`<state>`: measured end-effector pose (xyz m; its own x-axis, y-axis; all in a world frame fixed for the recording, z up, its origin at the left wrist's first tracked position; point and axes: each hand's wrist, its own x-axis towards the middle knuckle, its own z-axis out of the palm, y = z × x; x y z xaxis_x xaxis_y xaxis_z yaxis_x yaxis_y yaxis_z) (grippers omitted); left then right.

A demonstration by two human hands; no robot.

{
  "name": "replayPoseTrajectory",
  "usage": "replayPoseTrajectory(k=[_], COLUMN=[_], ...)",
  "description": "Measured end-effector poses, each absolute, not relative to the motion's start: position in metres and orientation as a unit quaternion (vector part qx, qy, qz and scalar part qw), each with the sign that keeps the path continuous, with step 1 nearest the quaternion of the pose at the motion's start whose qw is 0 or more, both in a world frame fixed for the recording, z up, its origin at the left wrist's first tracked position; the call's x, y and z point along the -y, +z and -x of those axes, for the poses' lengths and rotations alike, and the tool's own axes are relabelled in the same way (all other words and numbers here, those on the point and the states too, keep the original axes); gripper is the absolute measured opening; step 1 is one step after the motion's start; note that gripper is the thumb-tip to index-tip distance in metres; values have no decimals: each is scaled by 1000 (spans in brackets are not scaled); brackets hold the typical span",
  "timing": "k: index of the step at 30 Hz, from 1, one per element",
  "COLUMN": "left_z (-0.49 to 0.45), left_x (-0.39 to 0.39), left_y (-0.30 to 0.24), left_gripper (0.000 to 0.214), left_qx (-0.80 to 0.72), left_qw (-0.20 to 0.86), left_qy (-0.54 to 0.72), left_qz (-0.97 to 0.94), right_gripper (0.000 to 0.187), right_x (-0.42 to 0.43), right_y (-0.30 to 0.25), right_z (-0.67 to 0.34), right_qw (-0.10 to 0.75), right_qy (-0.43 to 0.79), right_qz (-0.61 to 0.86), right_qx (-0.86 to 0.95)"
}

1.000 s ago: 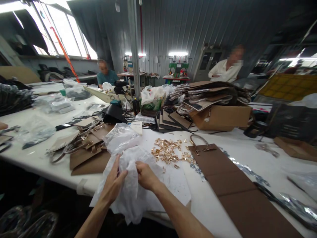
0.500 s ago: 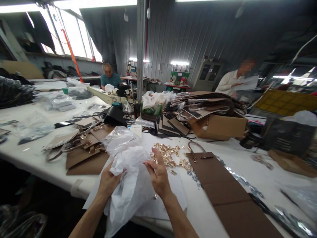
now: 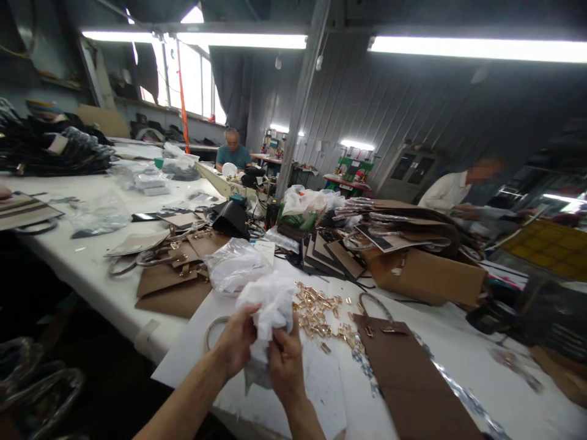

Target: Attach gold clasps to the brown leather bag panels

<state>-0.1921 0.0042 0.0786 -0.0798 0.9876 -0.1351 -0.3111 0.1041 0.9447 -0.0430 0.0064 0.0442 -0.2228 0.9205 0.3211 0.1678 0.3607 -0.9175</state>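
Crumpled white tissue-like sheeting (image 3: 270, 299) is bunched between my two hands above the table's near edge. My left hand (image 3: 238, 339) is closed on its left side, thumb on top. From the right, my right hand (image 3: 287, 357) grips the lower part, fingers curled in. Just beyond the hands rests a clear plastic bag (image 3: 236, 266) with white material inside. Gold metal buckles (image 3: 316, 308) lie loose in a pile to the right of my right hand. Beneath my hands is a white paper sheet (image 3: 316, 379), with a roll of tape (image 3: 213, 330) partly hidden by my left hand.
A brown bag panel with a handle (image 3: 408, 366) lies at right. Brown handbag parts (image 3: 174, 281) sit at left. Behind are a cardboard box (image 3: 426, 275) and stacked brown pieces (image 3: 403, 220). Two people work farther back, and another person's hand (image 3: 4, 192) shows at far left.
The white sheeting has been gathered from a long hanging spread into a smaller bunch. My right hand has moved in and closed on it. The tape roll has come into view as the camera shifted.
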Motion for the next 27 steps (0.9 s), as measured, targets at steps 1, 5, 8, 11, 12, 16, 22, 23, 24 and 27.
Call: replayPoseTrajectory(k=[1,5,8,11,12,16,22,23,24,27], left_z=[200,247,277,284,282,265,233,225,218,194], left_x=[-5,-24,-52,-70,-71,-56,-17,-10,-2,19], left_y=[83,92,92,97,100,109,117,119,121,124], left_gripper=[60,60,48,16,18,31,41,41,41,43], left_qx=[-472,-628,-657,-610,-590,-532,-526,-515,-502,-468], left_qw=[577,246,62,98,110,138,169,174,179,188], left_qy=[547,525,461,424,415,397,364,358,351,323], left_qz=[-382,-520,-593,-662,-684,-735,-750,-759,-770,-800], right_gripper=[30,38,43,43,44,48,58,56,53,39], right_x=[-15,-42,-56,-68,-73,-86,-79,-76,-73,-62], right_y=[45,55,67,77,79,80,68,66,66,64], right_z=[36,16,22,43,50,69,76,75,73,56], right_qw=[495,506,425,353,344,331,450,465,477,497], right_qy=[386,414,539,602,611,690,661,634,609,562], right_qz=[422,473,420,356,345,319,305,311,318,344], right_qx=[653,590,594,622,624,560,517,534,549,565])
